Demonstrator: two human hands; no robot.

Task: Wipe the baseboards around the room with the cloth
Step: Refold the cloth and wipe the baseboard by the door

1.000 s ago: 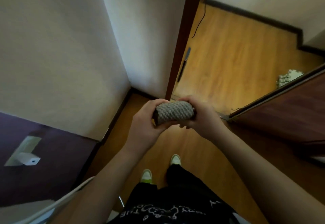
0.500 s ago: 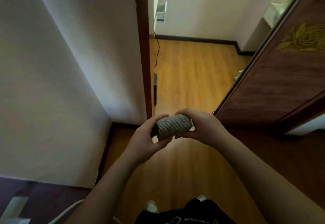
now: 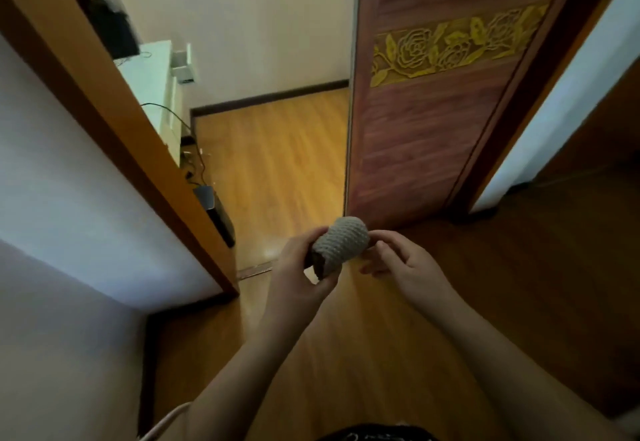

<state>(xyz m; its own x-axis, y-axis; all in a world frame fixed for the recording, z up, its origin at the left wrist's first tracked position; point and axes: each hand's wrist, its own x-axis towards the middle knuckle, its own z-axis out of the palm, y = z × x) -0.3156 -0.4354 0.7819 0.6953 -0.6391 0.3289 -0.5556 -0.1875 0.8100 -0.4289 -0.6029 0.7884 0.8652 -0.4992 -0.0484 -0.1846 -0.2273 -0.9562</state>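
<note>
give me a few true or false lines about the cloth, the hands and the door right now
1. The rolled grey knitted cloth is gripped by the left hand. True.
2. The right hand is pressing the cloth against a baseboard. False: it is beside the cloth, in the air above the floor.
3. The dark wooden door carries a gold rose carving. True.
4. The cloth lies spread flat on the wooden floor. False: it is rolled up and held.
</note>
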